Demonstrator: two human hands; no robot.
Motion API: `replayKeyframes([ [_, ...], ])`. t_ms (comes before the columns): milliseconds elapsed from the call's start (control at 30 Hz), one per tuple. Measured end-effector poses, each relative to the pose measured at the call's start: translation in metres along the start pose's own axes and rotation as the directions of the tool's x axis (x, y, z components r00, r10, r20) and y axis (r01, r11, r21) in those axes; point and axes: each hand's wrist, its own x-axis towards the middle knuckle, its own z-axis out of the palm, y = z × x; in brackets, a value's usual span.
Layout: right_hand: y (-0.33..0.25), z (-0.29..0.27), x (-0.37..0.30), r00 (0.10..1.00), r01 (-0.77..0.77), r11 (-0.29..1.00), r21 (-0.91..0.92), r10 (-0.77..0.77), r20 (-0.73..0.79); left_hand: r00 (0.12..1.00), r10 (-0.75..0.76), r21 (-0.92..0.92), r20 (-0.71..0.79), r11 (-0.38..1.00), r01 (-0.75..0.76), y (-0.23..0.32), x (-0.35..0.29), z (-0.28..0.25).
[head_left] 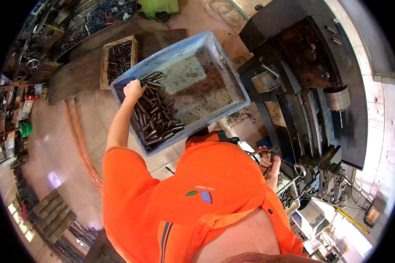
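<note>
A blue plastic tub stands in front of me, tilted in the picture. Dark metal cylinders, many of them short tubes, are heaped along its left side. My left hand is closed at the tub's left wall, by the upper end of the heap; whatever its fingers grip is hidden. Low on the right, beside the machine, my right hand is closed around a dark object too small to make out. A thin brown bar or handle shows next to those fingers.
To the right stands a dark lathe-like machine with a metal cylinder on it. Beyond the tub, a wooden box holds more metal pieces. Orange hoses cross the tiled floor at left, near shelving.
</note>
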Motion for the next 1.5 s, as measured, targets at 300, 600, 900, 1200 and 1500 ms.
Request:
replayKeyframes([
  [300,0.007,0.016,-0.011,0.999,0.002,1.000,-0.013,-0.002,-0.054,1.000,-0.007,-0.060,-0.001,0.998,0.007,-0.009,0.010,0.023],
  [600,-0.012,-0.021,-0.003,0.999,-0.004,0.998,-0.058,0.007,0.049,0.896,-0.438,-0.326,0.069,0.839,0.435,0.000,-0.021,-0.017],
  [900,-0.043,0.051,-0.029,0.924,0.257,0.898,-0.358,-0.120,0.364,0.956,0.294,-0.987,-0.017,-0.156,0.031,0.119,-0.101,-0.103],
  [1200,-0.040,0.106,-0.052,0.895,0.438,0.411,-0.799,-0.118,0.430,0.468,0.884,-0.899,-0.004,-0.208,0.386,0.308,-0.174,-0.116],
  [1500,-0.039,0.074,-0.064,0.909,0.380,0.401,-0.833,-0.327,0.258,0.317,0.919,-0.961,0.233,0.168,0.221,0.362,-0.213,-0.123],
])
